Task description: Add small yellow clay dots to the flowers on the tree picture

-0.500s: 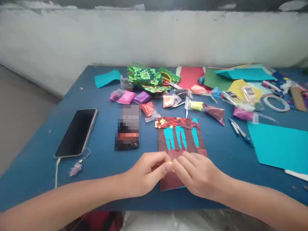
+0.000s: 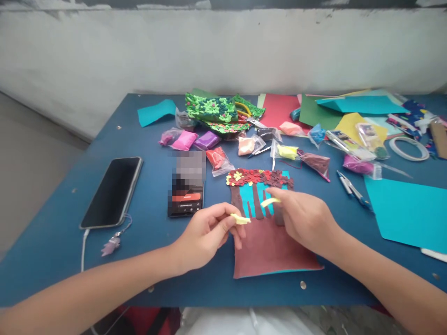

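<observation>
Now | left hand (image 2: pixel 206 235) pinches yellow clay piece (image 2: pixel 240 219) | right hand (image 2: pixel 303 218) pinches second yellow strip (image 2: pixel 270 202) over clay tree picture (image 2: pixel 265 218) | likely soft, light, easily squashed; hold gently by edges

Single head-mounted view, looking forward and down from the near edge of the blue table (image 2: pixel 52 242). Close range: both forearms enter from the bottom corners, left hand (image 2: pixel 206 235) and right hand (image 2: pixel 305 218) sit centre frame. Far table edge and the grey wall (image 2: pixel 223 51) fill the top third. Only one view, so no overlap with another.
</observation>
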{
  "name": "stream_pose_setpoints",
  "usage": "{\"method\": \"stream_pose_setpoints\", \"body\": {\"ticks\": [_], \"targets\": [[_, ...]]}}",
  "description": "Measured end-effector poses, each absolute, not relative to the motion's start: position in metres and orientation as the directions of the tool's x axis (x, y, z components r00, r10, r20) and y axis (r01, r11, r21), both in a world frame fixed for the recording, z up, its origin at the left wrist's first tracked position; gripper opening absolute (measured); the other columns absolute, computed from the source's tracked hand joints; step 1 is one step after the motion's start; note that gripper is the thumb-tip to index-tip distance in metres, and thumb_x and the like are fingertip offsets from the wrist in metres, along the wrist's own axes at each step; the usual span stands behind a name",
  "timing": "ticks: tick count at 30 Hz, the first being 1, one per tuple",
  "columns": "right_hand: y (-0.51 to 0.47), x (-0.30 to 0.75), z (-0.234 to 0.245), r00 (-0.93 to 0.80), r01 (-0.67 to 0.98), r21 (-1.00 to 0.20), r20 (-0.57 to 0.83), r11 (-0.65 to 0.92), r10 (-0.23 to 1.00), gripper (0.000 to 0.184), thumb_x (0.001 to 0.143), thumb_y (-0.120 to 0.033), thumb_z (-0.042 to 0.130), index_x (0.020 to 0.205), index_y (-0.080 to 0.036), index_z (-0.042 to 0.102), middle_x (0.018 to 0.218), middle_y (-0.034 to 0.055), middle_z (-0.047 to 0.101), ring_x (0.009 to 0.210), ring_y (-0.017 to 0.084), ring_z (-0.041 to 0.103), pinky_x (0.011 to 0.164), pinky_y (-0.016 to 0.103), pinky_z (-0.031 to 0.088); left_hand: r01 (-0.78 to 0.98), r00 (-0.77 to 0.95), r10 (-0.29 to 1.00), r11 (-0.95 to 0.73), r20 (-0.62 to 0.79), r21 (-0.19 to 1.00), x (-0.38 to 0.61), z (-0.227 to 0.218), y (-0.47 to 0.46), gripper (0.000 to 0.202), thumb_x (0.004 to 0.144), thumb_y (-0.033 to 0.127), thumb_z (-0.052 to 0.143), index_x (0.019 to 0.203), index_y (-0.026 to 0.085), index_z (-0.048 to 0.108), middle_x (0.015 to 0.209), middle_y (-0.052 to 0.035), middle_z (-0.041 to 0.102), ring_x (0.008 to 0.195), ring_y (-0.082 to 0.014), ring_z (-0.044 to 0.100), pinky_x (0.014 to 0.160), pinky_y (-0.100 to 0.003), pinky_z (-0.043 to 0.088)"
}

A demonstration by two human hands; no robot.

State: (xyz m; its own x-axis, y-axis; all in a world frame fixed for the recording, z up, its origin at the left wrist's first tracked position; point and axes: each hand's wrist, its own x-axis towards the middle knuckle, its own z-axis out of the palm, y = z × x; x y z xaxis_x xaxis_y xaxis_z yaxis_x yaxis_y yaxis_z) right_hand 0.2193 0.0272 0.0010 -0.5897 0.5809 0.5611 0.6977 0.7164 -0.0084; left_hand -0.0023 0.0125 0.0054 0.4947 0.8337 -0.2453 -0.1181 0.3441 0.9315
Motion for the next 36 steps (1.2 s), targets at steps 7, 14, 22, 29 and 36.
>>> {"method": "stream_pose_setpoints", "body": {"ticks": [7,14,22,29,36], "targets": [[0.021,0.213,0.005,-0.677,0.452,-0.293,0.502,0.843,0.538,0.012,0.096,-0.019,0.041,0.098,-0.015,0.053,0.069,0.0004,0.067,0.058,0.011,0.058,0.054,0.022,0.039,-0.139,0.477,0.837,0.374,-0.269,0.917,-0.001,0.004,0.017,0.032,0.081,0.041,0.066,0.083,0.01,0.062,0.072,-0.0086,0.069,0.06,-0.0179,0.069,0.038,-0.015,0.042],[0.011,0.202,-0.002,-0.704,0.362,-0.288,0.539,0.887,0.462,0.031,0.092,-0.009,0.047,0.123,-0.007,0.047,0.09,0.0041,0.071,0.064,0.01,0.056,0.051,0.023,0.035,-0.097,0.523,0.803,0.387,-0.284,0.917,-0.002,0.007,0.017,0.025,0.075,0.035,0.073,0.077,0.011,0.068,0.064,-0.0033,0.068,0.054,-0.0126,0.064,0.042,-0.016,0.051],[0.007,0.199,-0.003,-0.709,0.529,-0.052,0.522,0.847,0.474,0.028,0.093,-0.009,0.044,0.119,-0.004,0.051,0.064,-0.0009,0.059,0.055,0.011,0.047,0.05,0.025,0.033,0.024,0.567,0.807,0.181,-0.162,0.983,-0.002,0.001,0.009,0.022,0.076,0.021,0.067,0.095,0.012,0.066,0.077,-0.0043,0.07,0.066,-0.0134,0.066,0.059,-0.019,0.054],[0.004,0.191,-0.003,-0.709,0.548,-0.013,0.522,0.836,0.473,0.024,0.094,-0.012,0.036,0.085,-0.01,0.058,0.057,-0.0005,0.051,0.051,0.012,0.044,0.049,0.026,0.03,0.131,0.544,0.838,-0.116,0.027,0.985,-0.004,0.0,0.009,0.014,0.087,0.018,0.052,0.078,0.013,0.062,0.066,-0.0023,0.066,0.062,-0.0121,0.063,0.06,-0.02,0.051],[0.003,0.191,-0.002,-0.7,0.55,0.005,0.548,0.835,0.458,0.025,0.093,-0.01,0.035,0.087,-0.008,0.059,0.059,0.0022,0.057,0.052,0.013,0.048,0.048,0.027,0.032,0.104,0.506,0.854,0.081,-0.123,0.991,-0.002,0.0,0.006,0.029,0.094,0.039,0.045,0.089,0.013,0.058,0.072,-0.0043,0.068,0.045,-0.0093,0.059,0.047,-0.02,0.05]]}}
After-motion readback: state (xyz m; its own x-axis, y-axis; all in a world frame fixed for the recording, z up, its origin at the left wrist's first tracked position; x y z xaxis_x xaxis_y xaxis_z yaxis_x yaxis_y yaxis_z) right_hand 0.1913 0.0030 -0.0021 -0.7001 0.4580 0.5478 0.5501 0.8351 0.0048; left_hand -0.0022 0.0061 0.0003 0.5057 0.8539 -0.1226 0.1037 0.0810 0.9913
